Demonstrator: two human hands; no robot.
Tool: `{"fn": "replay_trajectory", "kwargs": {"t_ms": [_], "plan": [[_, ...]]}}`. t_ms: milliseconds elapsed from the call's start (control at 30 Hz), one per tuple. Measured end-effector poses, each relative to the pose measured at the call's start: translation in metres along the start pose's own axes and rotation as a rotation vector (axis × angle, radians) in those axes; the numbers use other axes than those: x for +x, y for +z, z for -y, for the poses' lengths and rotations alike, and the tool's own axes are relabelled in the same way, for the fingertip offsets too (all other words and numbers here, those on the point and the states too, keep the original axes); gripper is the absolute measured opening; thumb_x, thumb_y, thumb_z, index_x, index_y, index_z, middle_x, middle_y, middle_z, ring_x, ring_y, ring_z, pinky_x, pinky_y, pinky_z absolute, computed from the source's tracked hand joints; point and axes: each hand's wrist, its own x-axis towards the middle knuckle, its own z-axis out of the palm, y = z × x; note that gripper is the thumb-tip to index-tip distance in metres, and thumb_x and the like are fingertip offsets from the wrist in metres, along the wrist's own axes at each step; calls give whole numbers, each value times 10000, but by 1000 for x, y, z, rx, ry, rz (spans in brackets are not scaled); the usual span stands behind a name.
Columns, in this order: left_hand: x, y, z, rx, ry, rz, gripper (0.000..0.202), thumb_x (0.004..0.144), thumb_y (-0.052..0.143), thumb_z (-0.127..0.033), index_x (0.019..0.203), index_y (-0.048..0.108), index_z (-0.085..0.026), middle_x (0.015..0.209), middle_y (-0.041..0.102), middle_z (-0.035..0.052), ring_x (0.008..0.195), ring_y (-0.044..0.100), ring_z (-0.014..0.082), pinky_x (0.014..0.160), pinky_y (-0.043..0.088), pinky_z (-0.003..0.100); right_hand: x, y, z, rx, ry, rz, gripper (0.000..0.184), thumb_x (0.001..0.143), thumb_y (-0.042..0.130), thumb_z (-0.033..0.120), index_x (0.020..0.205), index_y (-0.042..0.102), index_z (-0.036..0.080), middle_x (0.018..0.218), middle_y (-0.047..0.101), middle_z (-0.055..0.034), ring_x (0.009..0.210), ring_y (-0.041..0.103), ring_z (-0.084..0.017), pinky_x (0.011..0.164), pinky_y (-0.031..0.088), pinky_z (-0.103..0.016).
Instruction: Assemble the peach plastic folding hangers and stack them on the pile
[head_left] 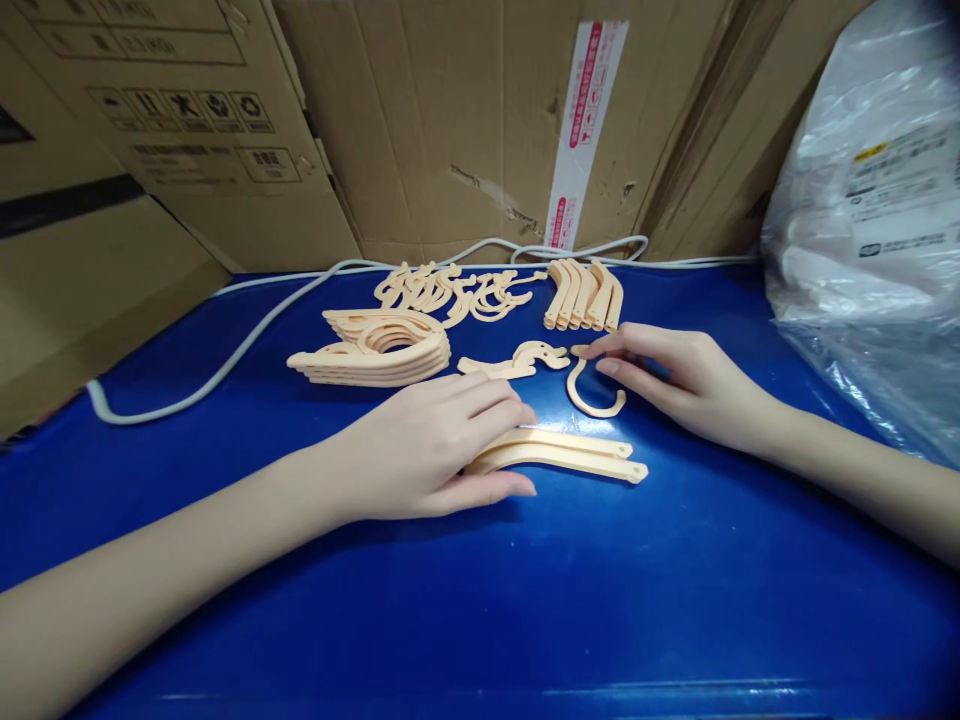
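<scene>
Peach plastic parts lie on a blue table (525,600). My left hand (427,445) is closed around the left end of two long curved arm pieces (570,455) that lie flat before me. My right hand (679,380) pinches the upper end of a hook-shaped piece (589,398) between thumb and forefinger. A small shaped piece (517,360) lies between the two hands. Behind it are a stack of curved pieces (375,348), a row of several hooks (450,290) and a bundle of bent pieces (585,295).
Cardboard boxes (450,120) line the back of the table. A white cable (225,365) runs along the far edge and down the left side. A clear plastic bag (870,220) with more goods sits at the right.
</scene>
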Motion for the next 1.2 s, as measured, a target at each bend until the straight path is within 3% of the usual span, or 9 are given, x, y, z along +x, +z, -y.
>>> {"fn": "replay_trajectory", "kwargs": {"t_ms": [100, 267, 400, 533, 733, 900, 1033, 1100, 1200], "plan": [[-2, -1, -2, 38, 0, -35, 421, 951, 577, -487, 1132, 586, -106, 1097, 677, 109, 969, 633, 237, 843, 451, 343, -1, 2, -5, -35, -19, 12, 247, 1002, 512, 298, 1171, 676, 222, 1056, 699, -46, 880, 648, -159, 748, 486, -284], [-4, 1, -5, 114, -21, -92, 313, 935, 580, -455, 815, 504, -176, 975, 672, 76, 883, 613, 228, 777, 403, 362, -2, 3, -7, -89, -11, 12, 289, 1001, 505, 313, 1184, 699, 202, 1035, 693, -75, 819, 652, -170, 702, 493, -303], [-5, 4, -5, 106, -38, -88, 240, 924, 575, -357, 786, 471, -190, 1010, 666, 62, 916, 605, 219, 806, 389, 364, -1, 2, -6, -185, -47, 30, 302, 1006, 481, 301, 1160, 712, 182, 961, 674, -83, 836, 655, -193, 710, 499, -318], [-4, 5, -7, 67, -82, -102, 158, 885, 588, -274, 792, 494, -187, 951, 654, 37, 849, 583, 188, 750, 385, 333, 1, -4, -7, -349, -159, 39, 293, 1008, 474, 277, 1123, 713, 152, 975, 675, -100, 911, 645, -219, 746, 504, -329], [-3, 8, -12, 69, -126, -98, 141, 853, 571, -208, 744, 488, -181, 808, 584, 4, 721, 523, 145, 663, 361, 297, 6, -11, -6, -811, -431, 83, 312, 1019, 420, 215, 1143, 698, 145, 935, 659, -114, 820, 583, -233, 698, 459, -361], [-3, 10, -14, 114, -133, -113, 106, 873, 559, -220, 783, 516, -183, 789, 564, -18, 672, 502, 127, 617, 341, 277, 11, -15, 2, -978, -552, 158, 316, 1001, 378, 132, 969, 690, 166, 870, 652, -105, 802, 567, -234, 670, 430, -365], [-2, 9, -17, 119, -167, -86, 95, 883, 578, -233, 811, 537, -186, 809, 586, -31, 686, 524, 120, 605, 346, 267, 11, -20, 2, -826, -498, 44, 205, 966, 478, 209, 878, 659, 176, 789, 649, -81, 753, 574, -230, 653, 442, -362], [-1, 9, -19, 117, -169, -93, 91, 888, 577, -234, 818, 543, -186, 816, 592, -34, 693, 534, 116, 605, 354, 262, 9, -19, 3, -599, -357, -37, 137, 940, 531, 239, 922, 651, 176, 794, 658, -65, 741, 593, -214, 634, 452, -342], [1, 10, -21, 109, -177, -94, 90, 898, 570, -241, 829, 554, -185, 829, 594, -31, 696, 543, 111, 595, 365, 252, 7, -13, 10, -79, -43, -102, 122, 908, 610, 317, 926, 634, 199, 803, 677, -31, 696, 605, -172, 628, 472, -312]]}}
